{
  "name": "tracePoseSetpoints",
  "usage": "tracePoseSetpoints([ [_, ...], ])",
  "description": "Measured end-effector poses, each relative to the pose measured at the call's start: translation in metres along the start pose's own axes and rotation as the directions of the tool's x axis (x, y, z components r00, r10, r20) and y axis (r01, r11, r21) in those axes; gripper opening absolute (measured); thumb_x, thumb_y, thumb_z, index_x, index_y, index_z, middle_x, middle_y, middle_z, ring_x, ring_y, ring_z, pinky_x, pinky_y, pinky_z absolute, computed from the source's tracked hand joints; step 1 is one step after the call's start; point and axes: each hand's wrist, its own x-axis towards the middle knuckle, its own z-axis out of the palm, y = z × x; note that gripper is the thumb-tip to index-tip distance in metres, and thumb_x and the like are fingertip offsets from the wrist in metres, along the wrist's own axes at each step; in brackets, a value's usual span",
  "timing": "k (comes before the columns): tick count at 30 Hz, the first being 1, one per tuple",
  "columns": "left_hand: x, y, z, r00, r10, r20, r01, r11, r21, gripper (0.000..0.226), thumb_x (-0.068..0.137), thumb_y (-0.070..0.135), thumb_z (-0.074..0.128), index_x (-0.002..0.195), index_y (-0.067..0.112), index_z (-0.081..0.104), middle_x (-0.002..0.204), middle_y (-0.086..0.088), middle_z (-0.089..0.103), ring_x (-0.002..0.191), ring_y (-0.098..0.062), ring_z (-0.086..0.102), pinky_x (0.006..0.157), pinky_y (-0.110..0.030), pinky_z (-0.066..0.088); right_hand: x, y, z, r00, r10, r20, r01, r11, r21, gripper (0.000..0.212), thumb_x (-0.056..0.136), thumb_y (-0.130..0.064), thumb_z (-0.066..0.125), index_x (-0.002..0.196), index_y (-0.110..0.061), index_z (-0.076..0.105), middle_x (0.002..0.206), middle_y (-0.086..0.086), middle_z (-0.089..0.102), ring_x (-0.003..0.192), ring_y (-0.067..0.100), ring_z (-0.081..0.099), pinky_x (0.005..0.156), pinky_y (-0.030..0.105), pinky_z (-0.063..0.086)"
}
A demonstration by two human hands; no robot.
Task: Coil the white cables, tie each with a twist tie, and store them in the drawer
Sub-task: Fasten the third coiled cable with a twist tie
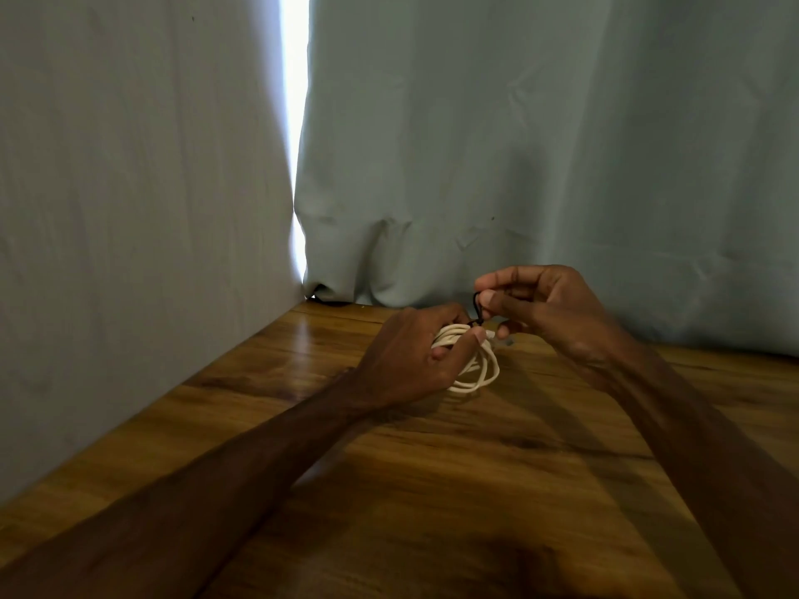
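A coiled white cable [477,373] lies on the wooden table [432,490] near its far edge. My left hand [410,361] grips the coil from the left, fingers curled around its loops. A thin black twist tie [477,309] stands up from the top of the coil. My right hand [536,309] pinches the tie's upper end between thumb and forefinger, just above the coil. Part of the coil is hidden under my left hand.
Pale blue curtains [519,144] hang behind and to the left of the table, with a bright gap [296,123] between them. The table's left edge runs diagonally along the left curtain. No drawer is in view.
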Motion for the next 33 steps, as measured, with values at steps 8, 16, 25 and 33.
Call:
tracePoseSetpoints([
  [8,0.000,-0.002,0.002,1.000,0.023,-0.001,-0.023,1.000,0.014,0.026,0.098,0.040,0.061,0.088,0.017,0.068,0.066,0.006,0.067,0.056,-0.007,0.062,0.050,-0.027,0.044,0.000,0.000,0.000,1.000,0.015,-0.012,-0.015,1.000,0.011,0.013,0.092,0.002,0.069,0.102,-0.005,0.074,0.083,0.010,0.076,0.071,0.012,0.071,0.054,0.021,0.056],
  [16,-0.001,-0.001,0.001,1.000,0.007,0.014,-0.007,1.000,-0.009,0.023,0.099,0.036,0.064,0.084,0.019,0.066,0.063,0.010,0.063,0.054,-0.008,0.061,0.050,-0.019,0.038,0.001,0.002,-0.001,1.000,0.031,-0.002,-0.031,1.000,0.002,0.014,0.091,0.002,0.070,0.103,-0.004,0.074,0.086,0.012,0.077,0.073,0.015,0.072,0.056,0.021,0.056],
  [25,-0.001,-0.005,0.002,1.000,0.016,0.025,-0.015,0.998,-0.055,0.023,0.099,0.037,0.064,0.087,0.017,0.068,0.066,0.008,0.065,0.058,-0.011,0.063,0.052,-0.031,0.046,0.002,0.007,-0.003,0.998,0.046,0.049,-0.045,0.999,-0.029,0.014,0.090,0.000,0.072,0.103,-0.004,0.074,0.095,0.021,0.077,0.069,0.021,0.068,0.060,0.022,0.058],
  [33,-0.002,-0.004,0.004,0.999,-0.021,0.038,0.025,0.996,-0.090,0.024,0.099,0.037,0.064,0.084,0.019,0.069,0.065,0.007,0.065,0.057,-0.010,0.063,0.051,-0.030,0.044,0.003,0.010,-0.006,0.997,0.038,0.065,-0.037,0.999,-0.011,0.013,0.088,0.003,0.073,0.099,-0.002,0.073,0.087,0.011,0.078,0.062,0.018,0.068,0.059,0.023,0.058],
])
